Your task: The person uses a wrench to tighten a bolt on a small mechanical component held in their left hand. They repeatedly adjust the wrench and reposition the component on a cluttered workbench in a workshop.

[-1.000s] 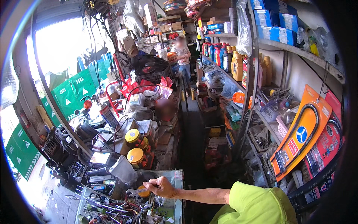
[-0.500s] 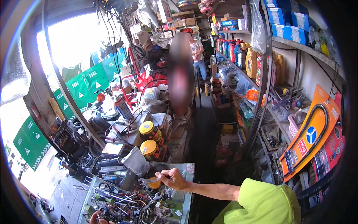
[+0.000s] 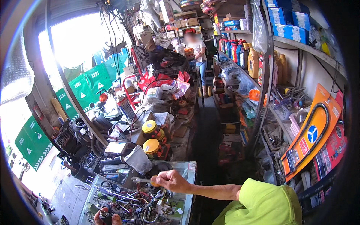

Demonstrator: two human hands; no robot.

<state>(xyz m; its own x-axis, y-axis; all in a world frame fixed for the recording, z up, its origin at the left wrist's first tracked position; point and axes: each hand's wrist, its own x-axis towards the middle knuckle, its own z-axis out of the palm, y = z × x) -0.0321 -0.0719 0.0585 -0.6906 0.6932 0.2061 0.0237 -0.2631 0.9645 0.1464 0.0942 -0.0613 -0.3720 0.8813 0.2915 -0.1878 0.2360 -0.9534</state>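
Note:
My right hand [image 3: 171, 181] reaches in from the right, over the far part of a tray heaped with tools. Its fingers are closed on an open-end wrench [image 3: 139, 180], whose jaw points left. My left hand [image 3: 116, 219] shows only in part at the lower edge. Between its thumb and fingers is a small dark cylindrical metal part [image 3: 106, 217]. Beneath and between the hands lies a jumble of tools and cables [image 3: 129, 202]. The greenish edge of the tray [image 3: 192, 176] passes beneath my right wrist.
Two yellow-lidded tubs [image 3: 151, 145] and a crumpled plastic bag [image 3: 138, 160] stand beyond the tray. On the right, shelves hold bottles [image 3: 252, 60] and blue boxes [image 3: 277, 15]. An orange panel with a black hose [image 3: 311, 131] hangs there. A person [image 3: 198, 52] stands farther back.
My left hand has risen farther into view with the metal part. The wrench has shifted left in my right hand. The person at the back now holds something near the chest.

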